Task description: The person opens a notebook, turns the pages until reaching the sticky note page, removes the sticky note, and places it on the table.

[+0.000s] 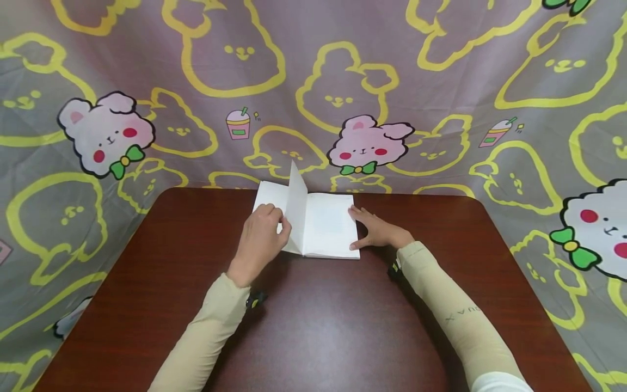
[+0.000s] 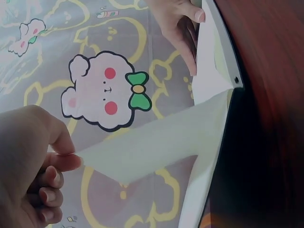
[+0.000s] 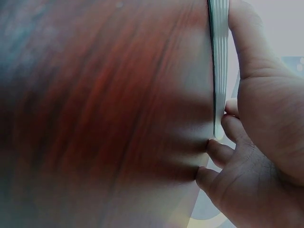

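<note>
An open book (image 1: 329, 226) with white pages lies near the far side of the brown table, its spine pointing toward me. One page (image 1: 296, 204) stands raised between the two halves. My left hand (image 1: 262, 231) is over the book's left half; in the left wrist view its thumb and index finger pinch the raised page (image 2: 142, 147) at a corner. At the book's right edge rests my right hand (image 1: 379, 227), thumb and fingers spread apart along the margin. In the right wrist view, the right hand (image 3: 266, 128) touches the book's side (image 3: 219, 61), and some fingertips meet the tabletop.
The dark reddish-brown table (image 1: 318, 326) has rounded far corners. A patterned curtain (image 1: 313, 81) with yellow outlines and rabbit faces hangs behind it and along both sides. Dark wrist devices (image 1: 255, 299) sit at the ends of beige sleeves (image 1: 455, 310).
</note>
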`<state>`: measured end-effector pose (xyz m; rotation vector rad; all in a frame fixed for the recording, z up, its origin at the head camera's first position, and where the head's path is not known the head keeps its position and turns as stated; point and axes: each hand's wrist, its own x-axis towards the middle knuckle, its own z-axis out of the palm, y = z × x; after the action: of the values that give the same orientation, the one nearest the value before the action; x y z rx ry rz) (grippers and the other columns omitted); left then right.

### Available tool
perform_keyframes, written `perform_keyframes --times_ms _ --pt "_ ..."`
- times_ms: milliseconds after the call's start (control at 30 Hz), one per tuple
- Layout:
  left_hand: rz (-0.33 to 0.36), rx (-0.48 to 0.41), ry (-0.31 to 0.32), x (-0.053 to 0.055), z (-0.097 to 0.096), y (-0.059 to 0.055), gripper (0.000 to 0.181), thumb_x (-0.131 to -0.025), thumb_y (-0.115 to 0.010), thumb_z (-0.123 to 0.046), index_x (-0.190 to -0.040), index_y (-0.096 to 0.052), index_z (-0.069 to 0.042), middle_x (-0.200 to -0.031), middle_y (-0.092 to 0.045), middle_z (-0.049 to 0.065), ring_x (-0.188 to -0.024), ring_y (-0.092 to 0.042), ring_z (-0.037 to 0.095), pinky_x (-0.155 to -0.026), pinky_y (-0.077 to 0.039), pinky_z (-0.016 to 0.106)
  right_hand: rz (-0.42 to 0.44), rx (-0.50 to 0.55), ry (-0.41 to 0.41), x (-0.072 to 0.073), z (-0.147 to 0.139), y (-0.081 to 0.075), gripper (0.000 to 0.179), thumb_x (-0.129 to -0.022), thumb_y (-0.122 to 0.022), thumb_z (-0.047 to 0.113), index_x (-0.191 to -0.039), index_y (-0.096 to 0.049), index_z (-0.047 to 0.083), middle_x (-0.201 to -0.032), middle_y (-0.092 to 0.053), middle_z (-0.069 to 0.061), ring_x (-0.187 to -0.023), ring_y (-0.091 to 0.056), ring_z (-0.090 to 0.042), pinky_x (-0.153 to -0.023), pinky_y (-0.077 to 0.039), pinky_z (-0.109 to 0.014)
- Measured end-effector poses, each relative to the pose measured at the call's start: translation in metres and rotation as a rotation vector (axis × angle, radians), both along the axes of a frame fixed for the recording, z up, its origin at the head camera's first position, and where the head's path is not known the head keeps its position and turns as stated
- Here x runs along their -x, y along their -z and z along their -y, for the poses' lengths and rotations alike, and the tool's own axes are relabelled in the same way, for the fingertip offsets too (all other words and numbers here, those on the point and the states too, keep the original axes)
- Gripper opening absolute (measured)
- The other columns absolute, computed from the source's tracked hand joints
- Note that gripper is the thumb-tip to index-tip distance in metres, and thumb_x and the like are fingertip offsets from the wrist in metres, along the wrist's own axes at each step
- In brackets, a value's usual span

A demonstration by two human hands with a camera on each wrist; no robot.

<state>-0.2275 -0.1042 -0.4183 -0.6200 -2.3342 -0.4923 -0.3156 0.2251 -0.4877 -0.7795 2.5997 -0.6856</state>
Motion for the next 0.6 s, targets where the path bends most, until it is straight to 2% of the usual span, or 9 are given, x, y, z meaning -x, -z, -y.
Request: perform_keyframes --times_ms 333,600 --pt "0.171 -0.053 -0.075 -0.007 0.023 0.006 0.015 -0.087 -0.067 -0.002 -0.072 -0.066 -0.001 -0.069 -0.062 0.011 -0.068 -0.058 0.028 -0.06 -0.051 0.04 0.023 -0.004 0.009 -0.002 0.0 -0.001 0.115 -0.083 -0.085 0.04 -0.162 -0.012 0.001 -0.17 -0.006 -0.019 -0.155 0.001 -0.045 -0.122 -0.006 -0.066" --pt "0.28 -0.062 -0.125 -0.009 0.041 0.017 0.014 -0.086 -0.066 0.0 -0.071 -0.066 0.002 -0.068 -0.06 0.013 -0.068 -0.059 0.032 -0.061 -0.052 0.044 0.017 -0.008 0.007 -0.002 0.001 -0.002 0.114 -0.083 -0.084 0.04 -0.162 -0.012 0.0 -0.17 -0.007 -0.019 -0.155 0.0 -0.045 -0.122 -0.007 -0.066"
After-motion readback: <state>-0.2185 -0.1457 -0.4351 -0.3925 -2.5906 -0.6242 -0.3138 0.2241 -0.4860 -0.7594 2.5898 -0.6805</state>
